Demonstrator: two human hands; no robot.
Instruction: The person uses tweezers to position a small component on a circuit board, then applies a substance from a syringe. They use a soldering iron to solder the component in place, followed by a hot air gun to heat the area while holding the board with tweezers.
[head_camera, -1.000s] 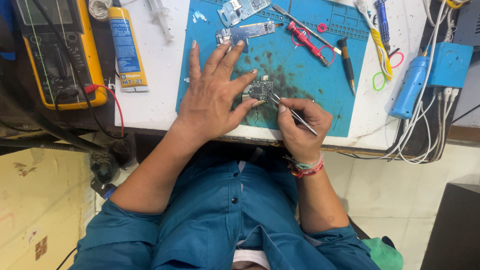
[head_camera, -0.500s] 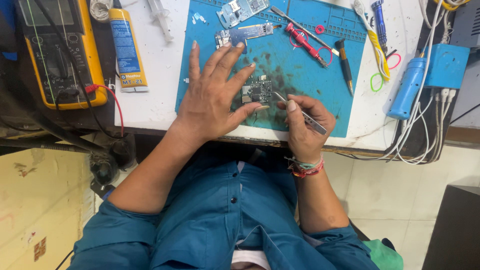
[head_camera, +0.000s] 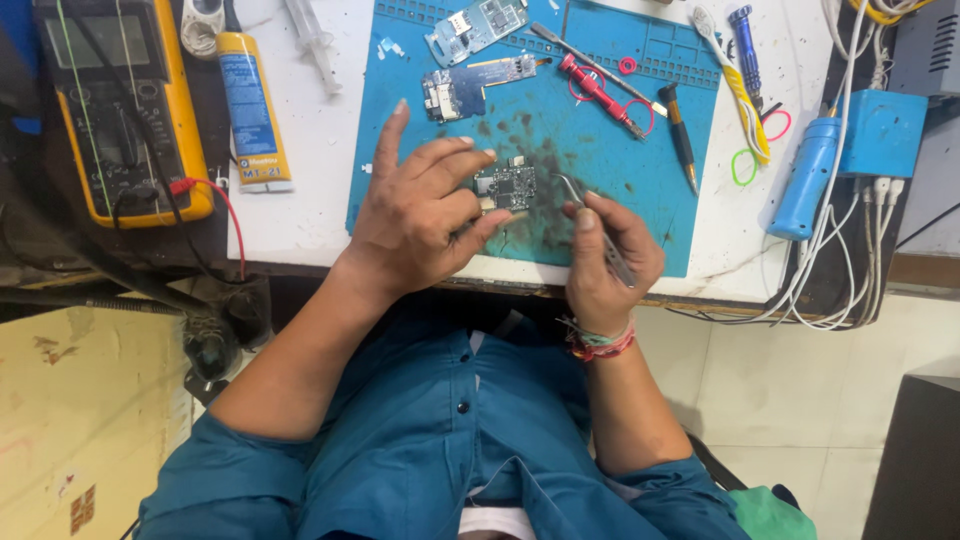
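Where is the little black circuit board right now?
In the head view, the small dark circuit board lies on the blue mat, near its front edge, touched by the left hand, with the right hand and its tweezers just beside it.

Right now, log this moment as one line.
left hand steadies small circuit board | right hand holds tweezers | blue mat
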